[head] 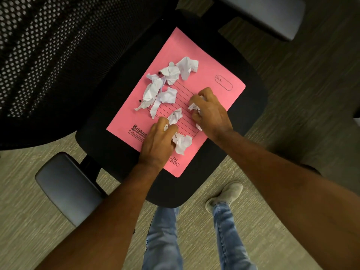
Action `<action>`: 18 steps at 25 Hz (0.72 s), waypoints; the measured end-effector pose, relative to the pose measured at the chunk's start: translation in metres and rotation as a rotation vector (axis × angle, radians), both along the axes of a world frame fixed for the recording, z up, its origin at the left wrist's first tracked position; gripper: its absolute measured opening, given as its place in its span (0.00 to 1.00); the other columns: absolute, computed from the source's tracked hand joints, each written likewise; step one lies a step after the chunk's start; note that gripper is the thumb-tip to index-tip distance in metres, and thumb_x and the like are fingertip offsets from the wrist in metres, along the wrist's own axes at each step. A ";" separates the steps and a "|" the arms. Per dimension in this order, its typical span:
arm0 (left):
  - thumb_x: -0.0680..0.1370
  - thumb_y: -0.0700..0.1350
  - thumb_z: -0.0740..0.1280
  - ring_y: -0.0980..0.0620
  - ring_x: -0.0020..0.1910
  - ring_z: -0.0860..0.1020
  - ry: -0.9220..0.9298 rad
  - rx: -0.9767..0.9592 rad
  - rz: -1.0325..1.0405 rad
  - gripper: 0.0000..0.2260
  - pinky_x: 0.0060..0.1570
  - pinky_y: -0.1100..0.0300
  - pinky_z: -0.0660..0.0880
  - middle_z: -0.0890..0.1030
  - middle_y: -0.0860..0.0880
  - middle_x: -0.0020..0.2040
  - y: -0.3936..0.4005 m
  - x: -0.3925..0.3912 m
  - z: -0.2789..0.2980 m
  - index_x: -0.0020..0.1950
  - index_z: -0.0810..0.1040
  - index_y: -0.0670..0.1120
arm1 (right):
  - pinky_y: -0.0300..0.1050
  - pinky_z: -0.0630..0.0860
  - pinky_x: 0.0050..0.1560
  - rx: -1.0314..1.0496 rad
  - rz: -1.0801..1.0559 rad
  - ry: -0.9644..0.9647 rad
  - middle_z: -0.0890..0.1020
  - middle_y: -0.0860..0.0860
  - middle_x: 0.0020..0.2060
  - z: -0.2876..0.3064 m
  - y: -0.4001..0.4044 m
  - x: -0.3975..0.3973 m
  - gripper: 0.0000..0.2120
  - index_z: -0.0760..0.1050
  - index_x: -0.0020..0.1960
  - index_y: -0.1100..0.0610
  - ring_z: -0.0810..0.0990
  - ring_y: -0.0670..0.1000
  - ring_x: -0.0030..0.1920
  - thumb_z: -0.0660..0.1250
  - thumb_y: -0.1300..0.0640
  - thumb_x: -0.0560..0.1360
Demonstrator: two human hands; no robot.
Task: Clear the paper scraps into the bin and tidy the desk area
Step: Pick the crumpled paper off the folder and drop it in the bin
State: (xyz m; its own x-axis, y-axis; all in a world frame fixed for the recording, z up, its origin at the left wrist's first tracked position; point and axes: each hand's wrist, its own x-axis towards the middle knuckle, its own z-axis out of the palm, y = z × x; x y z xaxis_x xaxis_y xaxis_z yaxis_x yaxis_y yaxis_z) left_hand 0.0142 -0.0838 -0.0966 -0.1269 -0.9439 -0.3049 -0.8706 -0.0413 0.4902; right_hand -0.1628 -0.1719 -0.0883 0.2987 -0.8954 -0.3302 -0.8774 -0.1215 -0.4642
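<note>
Mid-frame on the pink folder (210, 61) lying on the chair seat (251, 106), left hand (158, 142) and right hand (211, 112) are closing on paper scraps (165, 84), loose overfull grips risking pieces dropping onto carpet (25, 172).

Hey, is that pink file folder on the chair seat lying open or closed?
Closed. The pink file folder lies flat on the chair seat with its printed front cover facing up, crumpled paper scraps on top.
</note>
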 end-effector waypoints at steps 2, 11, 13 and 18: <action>0.72 0.37 0.78 0.45 0.47 0.80 0.057 0.013 0.027 0.14 0.39 0.61 0.71 0.78 0.41 0.56 0.001 -0.003 0.004 0.54 0.81 0.43 | 0.50 0.84 0.56 0.053 -0.083 -0.020 0.72 0.53 0.65 0.000 0.003 -0.004 0.10 0.75 0.60 0.53 0.77 0.53 0.63 0.70 0.60 0.80; 0.79 0.42 0.71 0.54 0.50 0.75 0.081 -0.046 0.315 0.05 0.39 0.69 0.71 0.78 0.45 0.59 0.009 -0.007 0.018 0.53 0.79 0.44 | 0.27 0.75 0.38 0.058 -0.488 -0.225 0.70 0.46 0.50 0.007 0.035 -0.029 0.13 0.72 0.45 0.46 0.76 0.41 0.42 0.70 0.62 0.78; 0.79 0.42 0.71 0.54 0.50 0.75 0.079 -0.058 0.356 0.05 0.39 0.69 0.70 0.78 0.45 0.57 0.009 -0.007 0.023 0.53 0.78 0.44 | 0.25 0.74 0.34 0.059 -0.550 -0.264 0.69 0.46 0.48 0.009 0.045 -0.034 0.14 0.72 0.43 0.46 0.75 0.41 0.40 0.69 0.64 0.78; 0.80 0.43 0.70 0.56 0.50 0.74 0.127 -0.128 0.419 0.05 0.40 0.70 0.70 0.77 0.47 0.56 0.021 -0.019 0.040 0.54 0.78 0.45 | 0.26 0.73 0.34 0.048 -0.631 -0.331 0.70 0.47 0.46 0.025 0.071 -0.049 0.13 0.73 0.43 0.48 0.74 0.43 0.37 0.69 0.65 0.76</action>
